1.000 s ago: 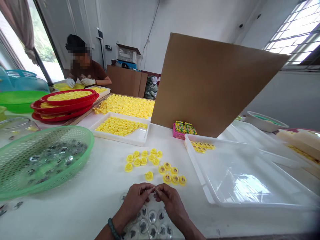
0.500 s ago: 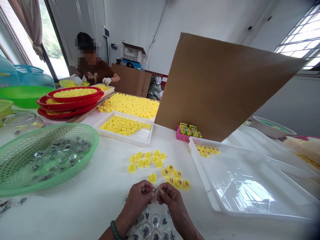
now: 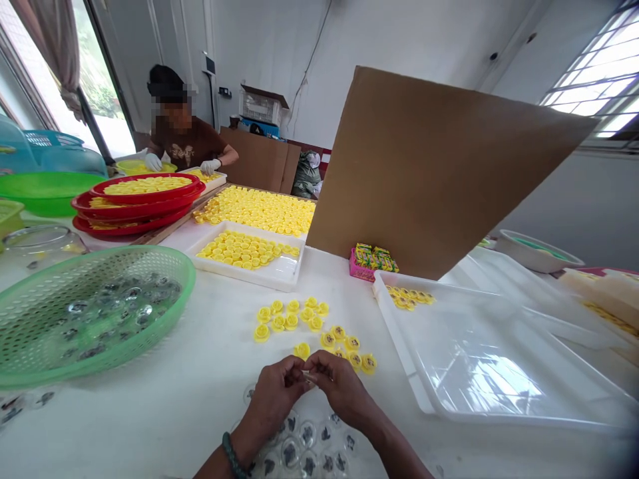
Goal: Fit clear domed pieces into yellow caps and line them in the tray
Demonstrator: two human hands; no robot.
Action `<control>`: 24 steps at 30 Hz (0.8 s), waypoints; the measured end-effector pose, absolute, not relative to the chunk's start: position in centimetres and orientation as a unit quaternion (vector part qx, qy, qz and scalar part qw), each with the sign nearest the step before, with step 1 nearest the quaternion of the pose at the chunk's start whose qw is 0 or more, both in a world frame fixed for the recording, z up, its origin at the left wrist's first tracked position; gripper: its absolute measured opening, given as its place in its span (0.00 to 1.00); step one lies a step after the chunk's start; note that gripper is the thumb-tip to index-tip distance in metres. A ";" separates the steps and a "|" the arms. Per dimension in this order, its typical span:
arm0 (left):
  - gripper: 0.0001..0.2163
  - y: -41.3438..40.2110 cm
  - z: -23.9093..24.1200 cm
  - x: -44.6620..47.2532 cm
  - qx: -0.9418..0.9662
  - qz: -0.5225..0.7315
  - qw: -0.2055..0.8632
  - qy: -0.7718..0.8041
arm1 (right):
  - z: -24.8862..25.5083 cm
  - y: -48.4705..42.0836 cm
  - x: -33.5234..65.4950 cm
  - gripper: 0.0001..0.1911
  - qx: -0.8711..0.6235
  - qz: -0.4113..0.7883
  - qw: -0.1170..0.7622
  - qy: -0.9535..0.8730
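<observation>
My left hand [image 3: 273, 394], with a beaded bracelet at the wrist, and my right hand [image 3: 343, 387] meet fingertip to fingertip, both closed in a pinch. Between them is a small clear round piece, mostly hidden by the fingers. Just beyond the fingertips sits a single yellow flower-shaped cup [image 3: 301, 350]. Several more plain yellow cups [image 3: 291, 322] lie behind it, and to their right are yellow cups with dark pictured centres [image 3: 369, 363]. Under and in front of my wrists, clear round pieces with dark figures [image 3: 308, 434] cover the tabletop.
At left stands a green perforated basket [image 3: 186, 273] of clear pieces; at right, a white tray [image 3: 407, 372] with a few yellow cups. Behind are a white tray of yellow cups [image 3: 239, 251], stacked red trays [image 3: 82, 203], a cardboard sheet [image 3: 424, 166] and a gloved co-worker [image 3: 182, 143].
My right hand has turned and its fingers have come over toward the left fingertips, covering the small clear piece that showed between them before. The view has shifted slightly.
</observation>
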State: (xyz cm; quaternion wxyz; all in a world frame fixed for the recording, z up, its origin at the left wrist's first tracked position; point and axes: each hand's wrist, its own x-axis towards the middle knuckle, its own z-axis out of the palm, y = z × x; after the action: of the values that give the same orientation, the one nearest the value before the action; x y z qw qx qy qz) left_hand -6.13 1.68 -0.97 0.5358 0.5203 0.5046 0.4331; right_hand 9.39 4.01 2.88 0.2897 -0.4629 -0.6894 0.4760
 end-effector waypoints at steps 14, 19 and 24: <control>0.15 2.0 -1.0 -5.7 0.349 0.496 0.676 0.418 | -0.4 1.4 7.7 0.11 -0.488 0.131 0.366 -0.781; 0.15 2.2 -1.1 -5.8 0.341 0.511 0.678 0.404 | -1.0 1.9 7.1 0.12 -0.485 0.110 0.388 -0.776; 0.13 2.2 -1.0 -5.9 0.358 0.522 0.676 0.378 | -1.0 1.8 7.4 0.10 -0.495 0.144 0.397 -0.760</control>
State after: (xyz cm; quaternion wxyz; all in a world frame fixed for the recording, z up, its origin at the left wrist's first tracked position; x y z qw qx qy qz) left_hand -5.88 2.18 -1.05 0.6759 0.3575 0.3784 0.5217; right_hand 7.40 1.84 -0.98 0.3969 -0.4948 -0.7596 0.1436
